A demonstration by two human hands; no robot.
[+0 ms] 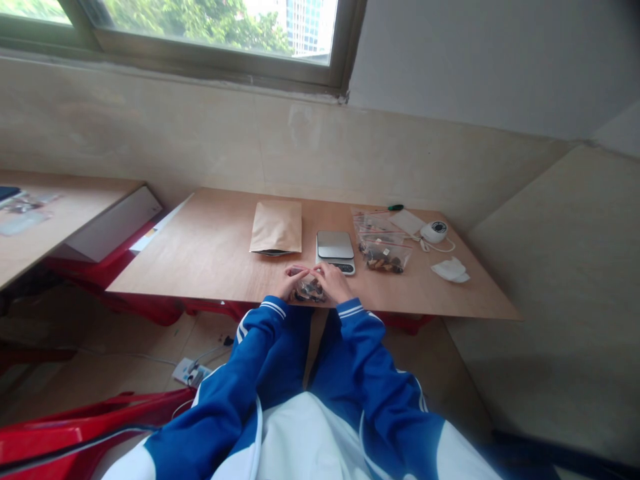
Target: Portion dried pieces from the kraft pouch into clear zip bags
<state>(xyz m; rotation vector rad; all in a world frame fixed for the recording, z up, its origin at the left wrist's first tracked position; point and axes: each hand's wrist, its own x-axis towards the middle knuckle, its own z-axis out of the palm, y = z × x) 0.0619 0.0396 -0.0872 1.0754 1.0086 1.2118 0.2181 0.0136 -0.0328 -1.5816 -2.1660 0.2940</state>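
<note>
A clear zip bag [311, 291] with dark and brown pieces in it is at the table's front edge. My left hand [287, 283] pinches its top edge on the left side. On the right, my right hand [332, 281] grips the same top edge, fingers closed close to the left hand's. Just beyond my hands stands a small digital scale [335, 245] with a bare metal plate. Behind and to the left lies a brown kraft paper pouch [277, 227], its dark mouth facing me.
Several filled zip bags [385, 255] lie right of the scale. Farther right are a white round device [434, 231] with a cable, a crumpled white tissue [451, 270] and a green-handled tool [395, 207]. A power strip [191, 372] and red stool [75, 433] are below left.
</note>
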